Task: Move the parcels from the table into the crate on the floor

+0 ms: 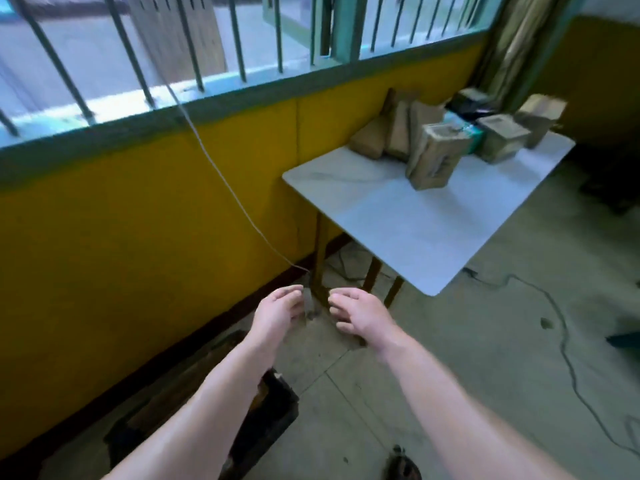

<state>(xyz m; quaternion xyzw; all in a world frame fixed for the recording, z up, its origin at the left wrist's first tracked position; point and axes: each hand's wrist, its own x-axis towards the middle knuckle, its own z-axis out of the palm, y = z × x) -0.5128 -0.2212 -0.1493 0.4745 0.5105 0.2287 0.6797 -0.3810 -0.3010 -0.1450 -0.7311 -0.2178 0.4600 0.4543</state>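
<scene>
The left hand (277, 315) and right hand (362, 317) hover side by side, fingers loosely curled, empty. The brown parcels (434, 157) cluster on the white table (398, 230) at one o'clock, well apart. The dark crate (278, 405) lies at seven o'clock, its contents unclear.

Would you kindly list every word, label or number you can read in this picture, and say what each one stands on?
No text here is readable.
On the front parcel: dark print on its side and a label on top, both too blurred to read.
On the square parcel to its right: a label on top, too blurred to read.
No other writing shows.
</scene>
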